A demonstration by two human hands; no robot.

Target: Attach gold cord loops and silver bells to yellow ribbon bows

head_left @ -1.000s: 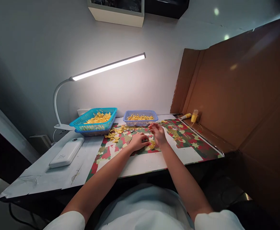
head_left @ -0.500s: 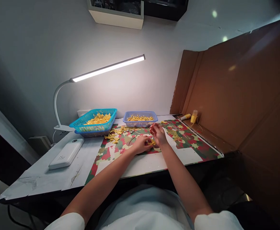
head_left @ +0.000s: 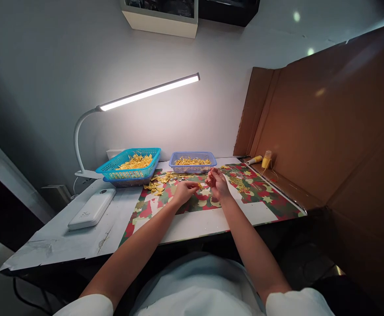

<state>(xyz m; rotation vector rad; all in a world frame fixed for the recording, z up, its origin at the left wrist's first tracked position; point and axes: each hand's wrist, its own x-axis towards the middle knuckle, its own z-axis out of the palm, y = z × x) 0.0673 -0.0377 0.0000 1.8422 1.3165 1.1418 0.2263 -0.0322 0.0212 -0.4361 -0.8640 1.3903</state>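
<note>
Over the patterned mat, my left hand (head_left: 185, 192) pinches a small yellow ribbon bow (head_left: 200, 186) between thumb and fingertips. Just to its right, my right hand (head_left: 218, 184) is raised a little with thumb and fingers pressed together; whatever is in them is too small to make out. Behind my left hand lie loose yellow ribbon bows (head_left: 154, 188) and a spread of thin golden strips (head_left: 170, 176). A tangle of thin yellow cord (head_left: 240, 185) rests on the mat right of my right hand.
A turquoise basket (head_left: 103, 171) of yellow bows sits on a blue one at back left. A purple-blue basket (head_left: 192, 168) holds golden pieces. The lamp (head_left: 149, 93), power bank (head_left: 92, 210), yellow glue bottle (head_left: 266, 160) and cardboard wall (head_left: 326, 123) surround the mat (head_left: 208, 202).
My left hand has moved left and slightly away from me, with the yellow ribbon bow at its fingertips. My right hand stays nearly in place, fingers still pinched.
</note>
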